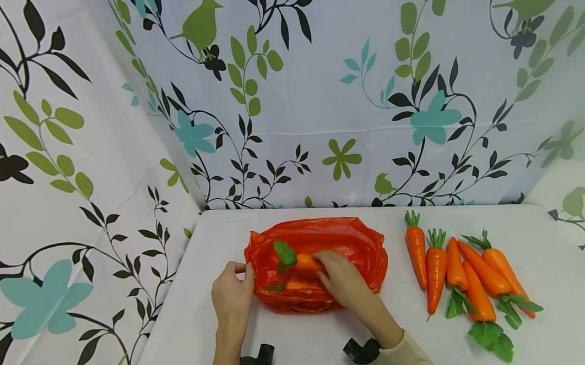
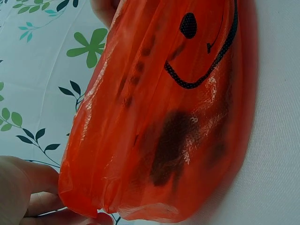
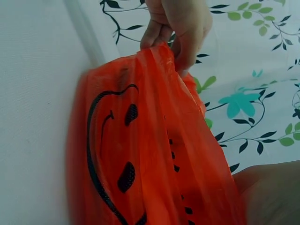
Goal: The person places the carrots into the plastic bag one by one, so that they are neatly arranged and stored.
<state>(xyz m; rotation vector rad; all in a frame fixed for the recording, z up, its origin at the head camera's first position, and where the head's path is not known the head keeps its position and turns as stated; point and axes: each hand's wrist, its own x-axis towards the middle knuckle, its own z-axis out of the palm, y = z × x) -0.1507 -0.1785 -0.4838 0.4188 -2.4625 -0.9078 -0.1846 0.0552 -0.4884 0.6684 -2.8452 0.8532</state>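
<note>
A red plastic bag (image 1: 345,240) with a black smiley print lies on the white table, its mouth spread open. My left hand (image 1: 233,296) pinches the bag's left edge between thumb and fingers; the right wrist view shows this left hand (image 3: 180,28) on the bag's rim. Inside the bag's opening, my right hand (image 1: 344,279) holds a carrot (image 1: 308,263) with a leafy green top pointing left. Another carrot (image 1: 300,285) lies just below it in the bag. In the left wrist view, dark shapes show through the red plastic (image 2: 173,140).
Several carrots (image 1: 468,272) with green tops lie in a group on the table (image 1: 565,278), right of the bag. A cloth (image 1: 311,165) printed with leaves and birds hangs behind the table and along its left side. Black wrist cameras (image 1: 258,359) sit at both wrists.
</note>
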